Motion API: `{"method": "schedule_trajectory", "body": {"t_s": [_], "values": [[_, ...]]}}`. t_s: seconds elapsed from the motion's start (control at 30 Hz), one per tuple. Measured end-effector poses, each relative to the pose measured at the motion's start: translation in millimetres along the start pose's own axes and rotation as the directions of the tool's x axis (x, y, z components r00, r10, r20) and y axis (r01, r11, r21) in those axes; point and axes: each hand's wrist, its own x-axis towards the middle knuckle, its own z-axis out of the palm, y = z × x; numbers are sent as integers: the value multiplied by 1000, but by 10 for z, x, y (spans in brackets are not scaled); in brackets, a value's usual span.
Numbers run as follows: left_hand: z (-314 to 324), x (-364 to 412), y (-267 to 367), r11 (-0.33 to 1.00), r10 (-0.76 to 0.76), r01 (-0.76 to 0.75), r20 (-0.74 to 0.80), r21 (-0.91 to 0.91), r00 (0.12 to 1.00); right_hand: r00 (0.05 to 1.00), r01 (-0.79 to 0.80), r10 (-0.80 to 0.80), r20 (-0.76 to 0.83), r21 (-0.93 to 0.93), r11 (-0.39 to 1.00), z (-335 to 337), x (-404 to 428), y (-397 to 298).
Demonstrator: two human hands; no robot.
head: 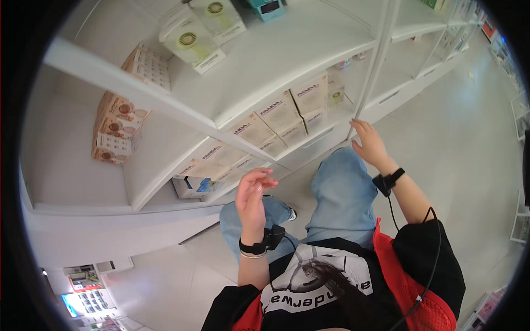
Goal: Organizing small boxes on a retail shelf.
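My left hand is raised above my bent knee, its fingers curled loosely with nothing in them. To the right, my right hand is spread, its fingertips at the white upright edge of the shelving unit; whether they touch it I cannot tell. Between and beyond the hands, several white cardboard boxes marked Panda stand in stacks on the low shelf. A white and blue box lies on its lower left part. Boxed green handheld fans stand on a higher shelf.
Brown and white boxes are stacked in the left compartments. A teal box sits high up. White shelf boards and dividers curve before me, with drawers below. My knees are close to the unit. More display shelves line the right rim.
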Motion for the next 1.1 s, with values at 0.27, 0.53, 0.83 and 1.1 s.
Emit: {"method": "schedule_trajectory", "body": {"t_s": [0.27,0.53,0.83,1.1], "values": [[-81,-171,55,992,22,-23,4,125,1000,990,55,-57,-130,-16,998,319,1137,331],[-89,-186,44,990,38,-33,-36,138,999,973,-10,-69,-220,-342,940,615,1510,456],[-28,-151,-11,990,19,-21,21,140,1000,961,-156,116,-250,-143,977,-31,809,89],[-4,-198,10,998,7,-13,83,64,997,961,56,-22,-275,115,992,-1909,433,-925]]}}
